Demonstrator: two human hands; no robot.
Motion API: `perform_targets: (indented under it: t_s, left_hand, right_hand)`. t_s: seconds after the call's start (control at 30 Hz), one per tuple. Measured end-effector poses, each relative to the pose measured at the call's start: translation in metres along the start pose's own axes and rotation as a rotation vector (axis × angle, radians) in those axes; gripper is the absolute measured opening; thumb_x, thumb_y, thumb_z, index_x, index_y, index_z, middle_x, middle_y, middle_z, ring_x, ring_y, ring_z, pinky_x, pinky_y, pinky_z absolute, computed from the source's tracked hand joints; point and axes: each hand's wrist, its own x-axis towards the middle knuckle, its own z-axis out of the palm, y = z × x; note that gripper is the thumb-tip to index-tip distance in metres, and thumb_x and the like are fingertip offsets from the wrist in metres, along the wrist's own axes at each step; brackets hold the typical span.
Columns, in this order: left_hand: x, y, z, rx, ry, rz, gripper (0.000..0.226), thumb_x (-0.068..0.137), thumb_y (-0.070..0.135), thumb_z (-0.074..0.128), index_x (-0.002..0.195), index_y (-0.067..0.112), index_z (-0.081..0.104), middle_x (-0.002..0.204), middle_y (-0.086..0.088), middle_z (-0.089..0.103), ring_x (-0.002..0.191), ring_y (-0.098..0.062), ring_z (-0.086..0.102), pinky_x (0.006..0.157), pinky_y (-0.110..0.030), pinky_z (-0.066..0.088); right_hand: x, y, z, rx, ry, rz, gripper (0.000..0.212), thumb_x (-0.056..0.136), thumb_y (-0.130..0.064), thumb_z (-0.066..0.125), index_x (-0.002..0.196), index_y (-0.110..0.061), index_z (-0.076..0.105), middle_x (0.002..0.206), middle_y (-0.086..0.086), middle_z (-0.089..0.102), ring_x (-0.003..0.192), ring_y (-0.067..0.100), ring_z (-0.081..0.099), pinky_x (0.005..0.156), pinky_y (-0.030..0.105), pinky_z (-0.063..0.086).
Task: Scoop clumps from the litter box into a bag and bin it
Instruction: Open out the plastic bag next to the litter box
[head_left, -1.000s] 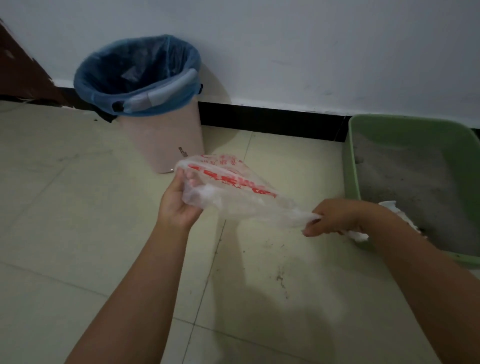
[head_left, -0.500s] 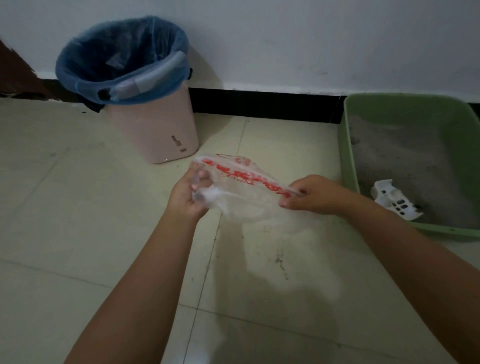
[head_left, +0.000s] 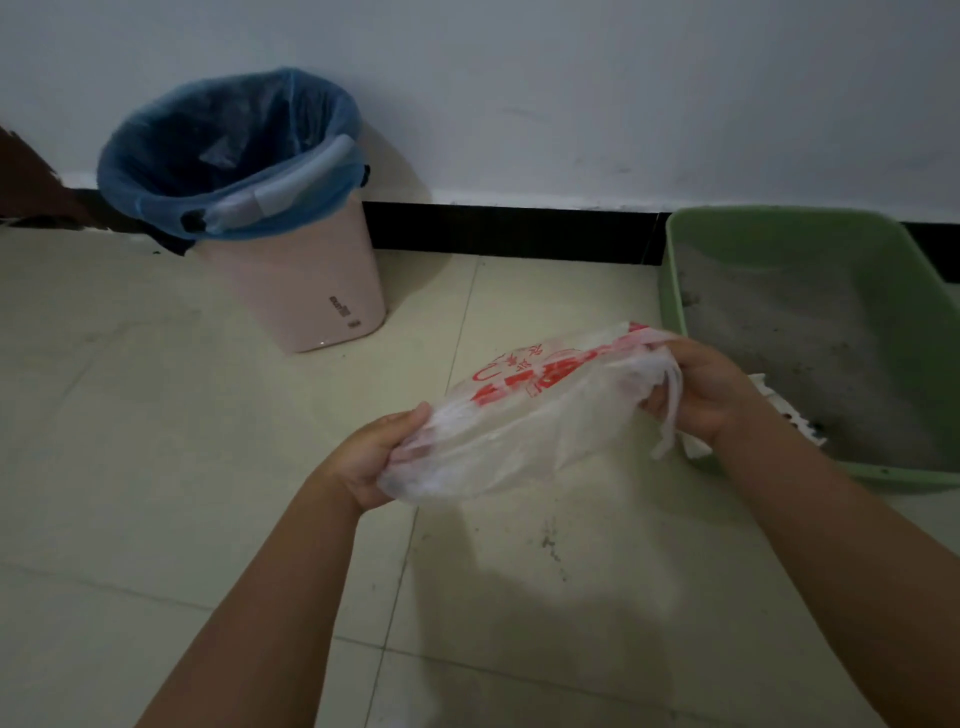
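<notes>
A thin clear plastic bag (head_left: 524, 431) with red print is stretched between my two hands above the floor tiles. My left hand (head_left: 371, 457) grips its lower left end. My right hand (head_left: 701, 389) grips its upper right end, where a handle strip hangs down. The green litter box (head_left: 675, 291) with grey litter stands at the right against the wall. A white scoop (head_left: 795, 415) lies in the litter at the near edge, mostly hidden behind my right wrist. The pink bin (head_left: 306, 291) with a blue liner stands at the back left.
A white wall with a black skirting board (head_left: 509, 228) runs behind the bin and the litter box. The floor is pale tile with dirt specks (head_left: 548, 540) below the bag. A dark brown surface (head_left: 26, 176) shows at the far left.
Both hands have shifted right with the bag and spread apart. My right hand now holds the bag's end close to the litter box, and the bag is pulled out longer.
</notes>
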Motion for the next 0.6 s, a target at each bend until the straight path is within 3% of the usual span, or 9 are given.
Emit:
perform_targets:
  t_s: [0.03, 0.1, 0.17, 0.23, 0.3, 0.4, 0.5, 0.53, 0.6]
  left_hand:
    - [-0.001, -0.003, 0.000, -0.062, -0.015, -0.022, 0.069, 0.014, 0.033, 0.096, 0.073, 0.002, 0.076, 0.071, -0.011, 0.072, 0.059, -0.019, 0.070, 0.055, -0.025, 0.057]
    - [-0.004, -0.010, 0.002, -0.185, -0.068, -0.024, 0.070, 0.015, 0.028, 0.096, 0.076, 0.001, 0.076, 0.077, -0.013, 0.073, 0.065, -0.022, 0.071, 0.055, -0.028, 0.058]
    - [-0.005, -0.011, 0.008, -0.281, -0.147, -0.010, 0.070, 0.022, 0.026, 0.097, 0.082, 0.000, 0.076, 0.084, -0.014, 0.073, 0.072, -0.023, 0.072, 0.062, -0.029, 0.059]
    - [-0.007, -0.010, 0.011, -0.298, -0.204, 0.015, 0.051, 0.059, 0.021, 0.089, 0.096, -0.007, 0.070, 0.088, -0.018, 0.071, 0.081, -0.026, 0.070, 0.075, -0.031, 0.057]
    - [-0.008, -0.002, 0.000, -0.374, -0.177, 0.163, 0.039, 0.096, 0.021, 0.050, 0.108, -0.015, 0.059, 0.087, -0.024, 0.066, 0.085, -0.030, 0.064, 0.092, -0.039, 0.048]
    - [0.003, 0.004, -0.019, -0.473, -0.152, 0.276, 0.054, 0.101, 0.033, 0.031, 0.112, -0.013, 0.057, 0.106, -0.030, 0.064, 0.107, -0.035, 0.060, 0.108, -0.037, 0.028]
    - [-0.001, 0.017, 0.013, -0.600, 0.028, 0.309, 0.074, 0.097, 0.045, 0.023, 0.070, -0.010, 0.063, 0.064, -0.025, 0.066, 0.065, -0.031, 0.068, 0.085, -0.040, 0.049]
    - [0.003, 0.022, 0.021, -0.673, 0.018, 0.300, 0.066, 0.098, 0.044, 0.031, 0.064, -0.004, 0.062, 0.056, -0.017, 0.065, 0.057, -0.027, 0.068, 0.074, -0.038, 0.054]
    - [0.000, 0.023, 0.029, -0.577, 0.192, 0.324, 0.033, 0.082, 0.034, 0.061, 0.072, 0.003, 0.065, 0.059, -0.008, 0.068, 0.056, -0.020, 0.069, 0.059, -0.035, 0.057]
  right_hand:
    - [0.000, 0.001, -0.001, 0.017, 0.025, -0.047, 0.037, 0.079, -0.005, 0.067, 0.106, 0.018, 0.059, 0.109, 0.037, 0.060, 0.107, 0.034, 0.061, 0.099, 0.037, 0.046]
    - [0.003, -0.001, -0.001, 0.095, 0.058, 0.026, 0.046, 0.033, -0.011, 0.093, 0.072, 0.004, 0.074, 0.074, 0.020, 0.073, 0.072, 0.022, 0.072, 0.067, 0.029, 0.060]
    - [-0.006, -0.002, 0.003, 0.051, 0.098, -0.045, 0.058, 0.007, -0.018, 0.094, 0.059, -0.005, 0.074, 0.060, 0.009, 0.072, 0.054, 0.016, 0.069, 0.051, 0.026, 0.058]
    - [-0.010, -0.004, 0.003, 0.009, 0.088, 0.004, 0.058, 0.007, -0.022, 0.094, 0.061, -0.008, 0.075, 0.058, 0.007, 0.070, 0.051, 0.015, 0.068, 0.048, 0.025, 0.057]
    - [-0.014, -0.003, -0.001, -0.072, 0.004, 0.144, 0.055, 0.020, -0.030, 0.094, 0.069, -0.012, 0.077, 0.047, -0.001, 0.063, 0.040, 0.008, 0.060, 0.041, 0.016, 0.050]
    - [-0.014, 0.003, -0.015, -0.196, -0.004, 0.264, 0.061, 0.033, -0.045, 0.091, 0.086, -0.018, 0.077, 0.044, -0.003, 0.047, 0.036, 0.006, 0.042, 0.040, 0.012, 0.035]
    - [-0.006, 0.003, -0.018, -0.190, 0.153, 0.151, 0.069, 0.023, -0.046, 0.091, 0.086, -0.023, 0.076, 0.066, 0.004, 0.044, 0.059, 0.016, 0.039, 0.058, 0.020, 0.034]
    - [-0.003, 0.001, -0.015, -0.157, 0.196, 0.106, 0.069, 0.018, -0.043, 0.091, 0.083, -0.022, 0.077, 0.068, 0.006, 0.043, 0.062, 0.018, 0.039, 0.060, 0.022, 0.035]
    - [0.001, -0.005, -0.005, -0.108, 0.240, -0.003, 0.067, 0.012, -0.036, 0.089, 0.076, -0.023, 0.077, 0.060, 0.005, 0.041, 0.057, 0.017, 0.037, 0.055, 0.021, 0.033]
